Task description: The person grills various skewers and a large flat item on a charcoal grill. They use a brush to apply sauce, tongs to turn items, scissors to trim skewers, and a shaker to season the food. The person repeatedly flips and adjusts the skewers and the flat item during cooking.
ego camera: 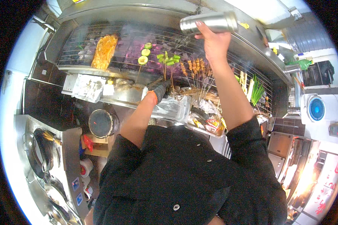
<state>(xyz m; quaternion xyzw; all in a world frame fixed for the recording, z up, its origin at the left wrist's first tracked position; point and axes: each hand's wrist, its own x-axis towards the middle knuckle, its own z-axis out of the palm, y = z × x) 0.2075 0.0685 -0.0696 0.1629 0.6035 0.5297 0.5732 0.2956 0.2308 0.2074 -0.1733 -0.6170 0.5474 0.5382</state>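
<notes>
My right hand (215, 42) grips a stainless steel shaker (207, 23), tipped on its side above the far edge of the charcoal grill (81, 68). A dark glove with an orange cuff covers my left hand (161, 90), which is closed around the stick ends of green vegetable skewers (169, 59) at the grill's near edge. Left of these lies a skewer of round green slices (145, 52). Several meat skewers (197, 66) fan out to the right, partly behind my right forearm. A large browned flat piece of food (104, 52) rests across the left bars.
Along the near ledge stand a clear plastic tray (171, 108), a white-lined tray (88, 87) and a tray of packets (208, 123). Green stalks (257, 91) lie on the right grill. A round drum-like container (100, 123) stands lower left, beside a steel counter (70, 152) with pans.
</notes>
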